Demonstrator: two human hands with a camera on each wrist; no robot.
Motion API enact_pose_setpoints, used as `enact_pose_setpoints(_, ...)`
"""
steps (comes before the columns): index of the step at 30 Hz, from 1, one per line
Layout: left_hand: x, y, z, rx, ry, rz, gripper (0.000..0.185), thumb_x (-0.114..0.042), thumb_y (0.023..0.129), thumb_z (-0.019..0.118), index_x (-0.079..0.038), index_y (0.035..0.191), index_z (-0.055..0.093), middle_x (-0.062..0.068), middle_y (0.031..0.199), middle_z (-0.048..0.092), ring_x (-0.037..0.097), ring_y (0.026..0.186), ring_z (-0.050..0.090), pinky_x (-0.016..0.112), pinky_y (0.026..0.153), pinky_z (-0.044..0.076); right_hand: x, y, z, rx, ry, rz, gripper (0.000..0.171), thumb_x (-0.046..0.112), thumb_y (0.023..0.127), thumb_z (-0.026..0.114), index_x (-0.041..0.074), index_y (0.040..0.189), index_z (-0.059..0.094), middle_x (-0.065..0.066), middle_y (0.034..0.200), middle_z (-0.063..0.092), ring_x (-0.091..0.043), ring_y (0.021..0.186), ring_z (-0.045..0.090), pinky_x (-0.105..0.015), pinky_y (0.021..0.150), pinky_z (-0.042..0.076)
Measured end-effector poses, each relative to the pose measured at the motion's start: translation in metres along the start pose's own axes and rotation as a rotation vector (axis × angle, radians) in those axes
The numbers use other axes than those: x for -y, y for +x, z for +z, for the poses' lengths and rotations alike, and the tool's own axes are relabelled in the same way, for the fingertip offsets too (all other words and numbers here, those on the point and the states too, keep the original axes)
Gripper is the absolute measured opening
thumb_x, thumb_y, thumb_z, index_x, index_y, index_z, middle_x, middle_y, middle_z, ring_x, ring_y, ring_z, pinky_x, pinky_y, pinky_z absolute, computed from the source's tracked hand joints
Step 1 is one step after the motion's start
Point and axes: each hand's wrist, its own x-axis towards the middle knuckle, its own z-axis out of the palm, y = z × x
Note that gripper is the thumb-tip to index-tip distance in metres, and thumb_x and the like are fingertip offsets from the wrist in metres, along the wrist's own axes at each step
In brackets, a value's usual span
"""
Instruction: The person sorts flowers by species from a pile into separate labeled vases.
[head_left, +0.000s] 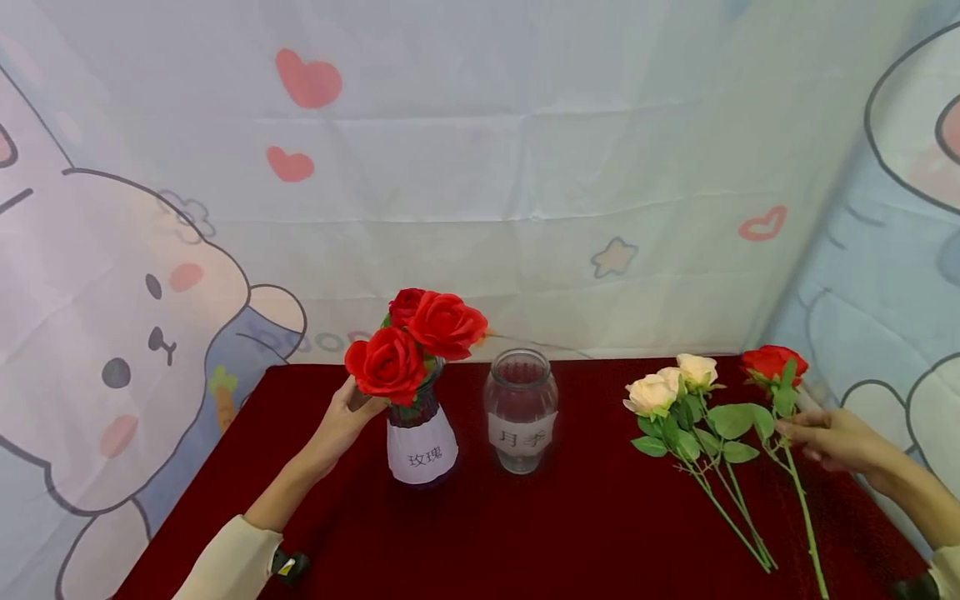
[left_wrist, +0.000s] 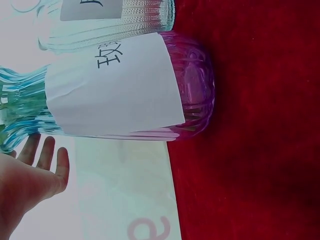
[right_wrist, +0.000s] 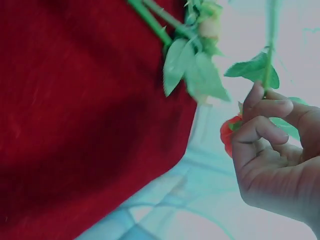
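At the neck of a labelled glass vase (head_left: 422,450), my left hand (head_left: 358,406) reaches in from the left, fingers fairly straight, the fingertips at the glass in the left wrist view. That vase, purple at its base (left_wrist: 197,87), holds three red roses (head_left: 386,364). My right hand (head_left: 832,437) pinches the stem of a single red rose (head_left: 776,364), its bloom pointing away from me. The right wrist view shows the thumb and fingers (right_wrist: 270,107) on the green stem (right_wrist: 270,55). Beside it, several cream roses (head_left: 652,393) lie on the cloth.
A clear glass jar (head_left: 522,400) with a paper label stands right of the vase. Dark red cloth (head_left: 570,533) covers the table. Behind it hangs a printed curtain (head_left: 525,183) with hearts and cartoon animals, which also runs along both sides.
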Motion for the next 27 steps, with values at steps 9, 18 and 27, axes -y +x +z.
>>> enact_pose_setpoints(9, 0.001, 0.001, 0.002, -0.005, -0.012, 0.01, 0.063, -0.018, 0.106, 0.055, -0.012, 0.162, 0.025, 0.014, 0.162, 0.036, 0.019, 0.141, 0.042, 0.06, 0.116, 0.033, 0.023, 0.009, 0.009, -0.001, 0.302, -0.103, 0.036, 0.028, 0.111, 0.045, 0.001, 0.134, 0.052, 0.01, 0.072, 0.045, -0.002, 0.063, 0.041, -0.024, 0.055, 0.036)
enact_pose_setpoints(18, 0.003, 0.001, 0.004, -0.006, -0.035, 0.001, 0.064, -0.018, 0.106, 0.056, -0.011, 0.162, 0.025, 0.016, 0.162, 0.035, 0.04, 0.149, 0.033, 0.064, 0.118, 0.029, 0.047, 0.015, 0.026, 0.028, 0.665, -0.166, 0.073, 0.026, 0.11, 0.045, -0.011, 0.157, 0.001, 0.011, 0.088, 0.052, -0.002, 0.069, 0.046, -0.019, 0.062, 0.043)
enact_pose_setpoints(27, 0.003, 0.0, 0.003, 0.0, -0.042, 0.013, 0.065, -0.018, 0.106, 0.055, -0.012, 0.162, 0.023, 0.016, 0.164, 0.032, 0.04, 0.15, 0.031, 0.065, 0.118, 0.028, 0.06, 0.018, 0.042, 0.016, 1.017, -0.364, 0.024, 0.009, 0.109, 0.045, 0.011, 0.132, 0.039, 0.009, 0.115, 0.052, -0.005, 0.074, 0.049, -0.018, 0.06, 0.042)
